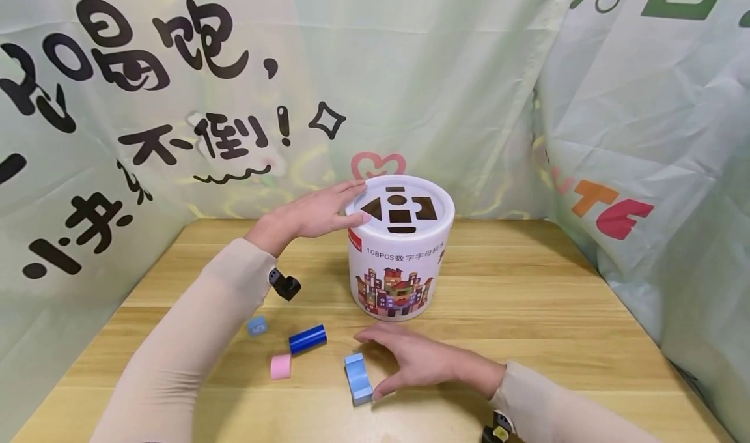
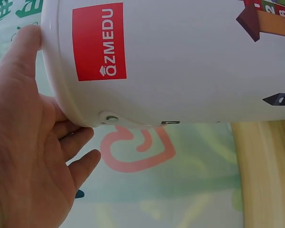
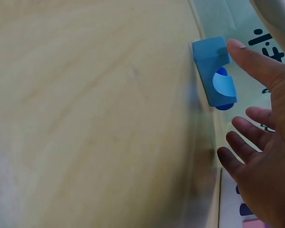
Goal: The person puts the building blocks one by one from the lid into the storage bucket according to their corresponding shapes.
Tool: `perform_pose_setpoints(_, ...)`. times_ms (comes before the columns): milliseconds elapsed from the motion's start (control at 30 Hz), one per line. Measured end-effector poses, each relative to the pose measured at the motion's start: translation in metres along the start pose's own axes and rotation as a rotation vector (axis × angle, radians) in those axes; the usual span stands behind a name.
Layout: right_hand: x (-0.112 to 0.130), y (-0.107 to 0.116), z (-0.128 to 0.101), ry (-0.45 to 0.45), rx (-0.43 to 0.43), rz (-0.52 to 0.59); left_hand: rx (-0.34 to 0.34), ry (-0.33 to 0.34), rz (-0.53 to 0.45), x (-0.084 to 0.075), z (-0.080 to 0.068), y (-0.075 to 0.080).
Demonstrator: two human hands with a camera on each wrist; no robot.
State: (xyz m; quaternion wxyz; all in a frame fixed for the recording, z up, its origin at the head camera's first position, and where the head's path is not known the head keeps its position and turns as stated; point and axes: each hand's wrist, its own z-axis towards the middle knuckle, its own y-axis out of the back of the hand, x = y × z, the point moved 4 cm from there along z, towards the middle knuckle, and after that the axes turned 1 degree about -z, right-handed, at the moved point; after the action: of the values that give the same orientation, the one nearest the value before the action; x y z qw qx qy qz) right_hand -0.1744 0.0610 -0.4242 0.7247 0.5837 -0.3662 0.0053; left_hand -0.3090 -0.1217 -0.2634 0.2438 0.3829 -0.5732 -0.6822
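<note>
A white toy-block bucket (image 1: 404,286) stands upright, its lid (image 1: 381,189) cut with several shaped holes. My left hand (image 1: 319,212) rests against the lid's left edge, thumb on the rim and fingers reaching round the far side. In the left wrist view, that hand (image 2: 33,123) lies along the rim with its fingers extended. A light blue block (image 1: 359,379) with a curved notch lies in front of the bucket. Beside it, my right hand (image 1: 422,361) has its thumb tip right at the block's near end, fingers spread apart from the thumb. The right wrist view shows the same notched block (image 3: 209,71) near the thumb.
Left of the notched block lie a dark blue cylinder (image 1: 308,339), a pink curved block (image 1: 280,367) and a small light blue block (image 1: 256,326). They sit on a wooden table (image 1: 527,300). Printed cloth (image 1: 457,71) hangs behind it and along both sides.
</note>
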Motion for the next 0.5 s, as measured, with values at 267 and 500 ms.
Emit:
perform_pose_setpoints(267, -0.0008, -0.0083, 0.0045, 0.045, -0.004, -0.049, -0.008, -0.002, -0.016, 0.0002, -0.0011, -0.0007)
perform_pose_setpoints(500, 0.0014, -0.0108, 0.0028, 0.042, -0.006, -0.076, -0.01, 0.011, -0.027, 0.0005, -0.0019, -0.0015)
